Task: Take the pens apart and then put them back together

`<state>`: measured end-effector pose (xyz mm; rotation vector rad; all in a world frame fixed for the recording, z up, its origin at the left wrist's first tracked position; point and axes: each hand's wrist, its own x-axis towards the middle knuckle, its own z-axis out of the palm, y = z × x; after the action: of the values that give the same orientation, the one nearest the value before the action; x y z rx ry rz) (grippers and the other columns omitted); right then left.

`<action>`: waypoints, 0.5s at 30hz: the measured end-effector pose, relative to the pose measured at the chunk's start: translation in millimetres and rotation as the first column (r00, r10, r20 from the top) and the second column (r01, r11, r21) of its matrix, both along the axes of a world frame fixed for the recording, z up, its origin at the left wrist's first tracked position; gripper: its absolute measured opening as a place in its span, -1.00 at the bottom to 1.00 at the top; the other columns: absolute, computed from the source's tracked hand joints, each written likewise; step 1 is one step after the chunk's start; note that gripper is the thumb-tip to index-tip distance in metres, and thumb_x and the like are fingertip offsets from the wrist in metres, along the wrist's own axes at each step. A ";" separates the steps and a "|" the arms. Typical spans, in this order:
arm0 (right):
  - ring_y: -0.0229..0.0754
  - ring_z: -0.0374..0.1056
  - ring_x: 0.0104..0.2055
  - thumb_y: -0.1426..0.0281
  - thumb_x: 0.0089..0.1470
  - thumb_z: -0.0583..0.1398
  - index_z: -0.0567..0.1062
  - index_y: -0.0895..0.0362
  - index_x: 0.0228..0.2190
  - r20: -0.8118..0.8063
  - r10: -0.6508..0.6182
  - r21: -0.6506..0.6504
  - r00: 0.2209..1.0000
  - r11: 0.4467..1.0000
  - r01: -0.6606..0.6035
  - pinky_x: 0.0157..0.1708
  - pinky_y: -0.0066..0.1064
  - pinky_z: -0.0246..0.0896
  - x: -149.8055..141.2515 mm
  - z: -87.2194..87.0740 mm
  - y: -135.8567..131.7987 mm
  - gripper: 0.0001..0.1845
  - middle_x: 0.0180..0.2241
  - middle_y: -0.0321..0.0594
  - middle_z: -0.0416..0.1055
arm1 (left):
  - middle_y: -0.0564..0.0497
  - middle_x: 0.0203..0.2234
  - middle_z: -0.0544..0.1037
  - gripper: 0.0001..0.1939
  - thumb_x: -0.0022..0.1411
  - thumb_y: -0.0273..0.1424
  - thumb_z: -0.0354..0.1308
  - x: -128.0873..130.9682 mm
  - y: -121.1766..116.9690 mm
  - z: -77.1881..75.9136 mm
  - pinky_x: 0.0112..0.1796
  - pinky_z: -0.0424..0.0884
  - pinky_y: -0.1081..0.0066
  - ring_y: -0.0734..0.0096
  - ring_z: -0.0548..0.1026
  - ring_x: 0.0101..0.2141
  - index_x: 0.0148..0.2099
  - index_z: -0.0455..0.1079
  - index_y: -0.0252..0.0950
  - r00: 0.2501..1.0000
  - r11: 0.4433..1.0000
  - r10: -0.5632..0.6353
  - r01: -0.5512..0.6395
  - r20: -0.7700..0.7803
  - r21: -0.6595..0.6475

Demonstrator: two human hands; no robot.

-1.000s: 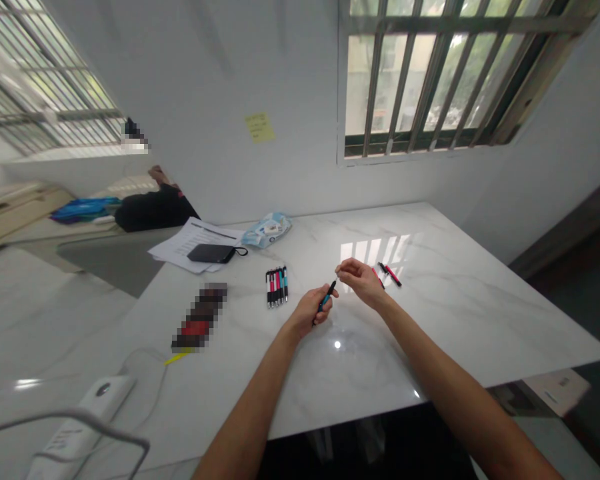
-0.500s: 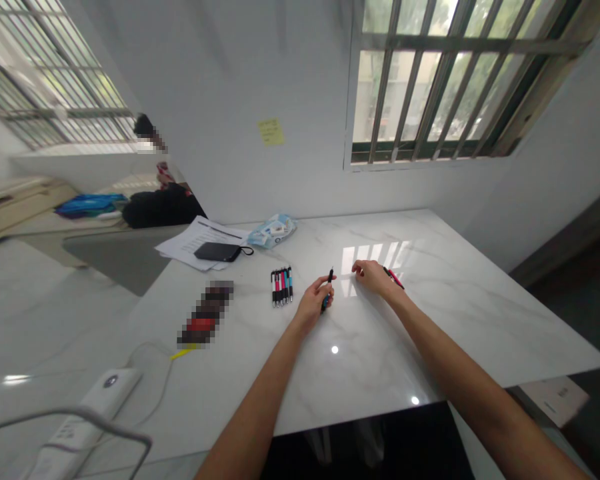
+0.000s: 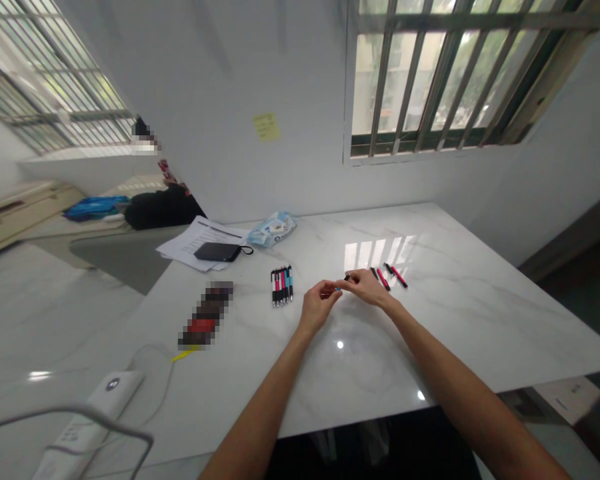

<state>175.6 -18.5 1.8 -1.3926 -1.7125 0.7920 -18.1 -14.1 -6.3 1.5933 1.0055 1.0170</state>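
Note:
A black-and-blue pen (image 3: 338, 289) is between my two hands above the table, mostly covered by fingers. My left hand (image 3: 318, 307) is closed around its near part. The fingers of my right hand (image 3: 364, 287) pinch the dark far end. Just right of that hand lie pink-and-black pens (image 3: 383, 279), with more pink and black pieces (image 3: 399, 275) beside them; whether these are whole pens or parts is too small to tell. Left of my hands, several pens (image 3: 282, 285) in white, pink, black and blue lie side by side in a neat row.
The white marble-patterned table (image 3: 460, 320) carries papers (image 3: 190, 243), a black pouch (image 3: 217, 251) with a loop and a blue plastic packet (image 3: 273, 229). A blurred-out object (image 3: 207, 317), a cable and a white power strip (image 3: 97, 407) are at left. Another person sits far left.
My right hand has moved left and closed on the end of the pen held by my left hand. The pen has tilted from upright, and more of the pink-and-black pens now shows.

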 end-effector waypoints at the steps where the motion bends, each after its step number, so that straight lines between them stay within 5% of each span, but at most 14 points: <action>1: -0.34 -0.05 -0.56 -0.01 0.14 0.26 0.16 0.09 -0.66 0.001 -0.030 0.006 1.000 1.000 0.030 -0.53 -0.42 -0.19 -3.3 -1.9 -0.5 -0.39 -0.66 -0.46 -0.03 | -0.01 -0.37 0.61 -0.74 0.12 -0.20 0.36 -0.2 -1.1 0.3 -0.26 0.41 0.40 0.37 0.53 -0.35 -0.23 0.56 -0.28 0.998 0.999 0.004 -0.001 -0.056 0.046; 4: -0.34 -0.07 -0.55 0.00 0.18 0.23 0.12 0.09 -0.67 -0.010 -0.069 0.062 0.998 0.996 0.070 -0.52 -0.40 -0.21 -6.8 -3.8 -1.6 -0.38 -0.66 -0.46 -0.08 | -0.03 -0.35 0.66 -0.75 0.17 -0.20 0.34 -0.5 -1.3 0.9 -0.24 0.43 0.37 0.34 0.54 -0.35 -0.21 0.62 -0.27 0.989 0.994 0.012 0.003 -0.146 0.106; 7: -0.31 0.05 -0.52 0.06 0.19 0.23 0.23 0.09 -0.59 -0.058 -0.040 0.108 0.997 0.993 0.047 -0.48 -0.43 -0.08 -4.3 -0.6 -3.7 -0.50 -0.62 -0.44 0.09 | -0.05 -0.33 0.69 -0.71 0.20 -0.18 0.30 -0.4 1.3 1.6 -0.24 0.46 0.36 0.32 0.57 -0.35 -0.17 0.64 -0.28 0.994 0.998 -0.035 0.040 -0.102 0.049; 11: -0.24 0.28 -0.38 0.14 0.18 0.24 0.50 0.09 -0.32 -0.213 0.049 0.065 0.976 0.997 -0.036 -0.39 -0.43 0.17 -1.4 4.4 -6.0 -0.74 -0.45 -0.34 0.37 | -0.06 -0.31 0.70 -0.69 0.17 -0.18 0.32 0.0 2.6 4.1 -0.28 0.50 0.38 0.30 0.60 -0.36 -0.16 0.65 -0.30 0.999 1.000 -0.019 0.018 -0.038 -0.026; 15: -0.22 0.35 -0.36 0.16 0.08 0.34 0.59 0.11 -0.25 -0.316 0.037 0.019 0.948 0.999 -0.032 -0.33 -0.40 0.27 -1.6 5.8 -5.7 -0.71 -0.45 -0.31 0.42 | -0.08 -0.30 0.70 -0.69 0.14 -0.19 0.35 0.6 -0.1 7.5 -0.28 0.52 0.37 0.28 0.61 -0.35 -0.18 0.65 -0.31 0.999 0.999 -0.019 0.018 -0.036 -0.033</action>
<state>174.1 -24.2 7.5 -1.1563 -1.4919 0.9647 -17.5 -14.2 1.2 1.5962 1.0247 0.9576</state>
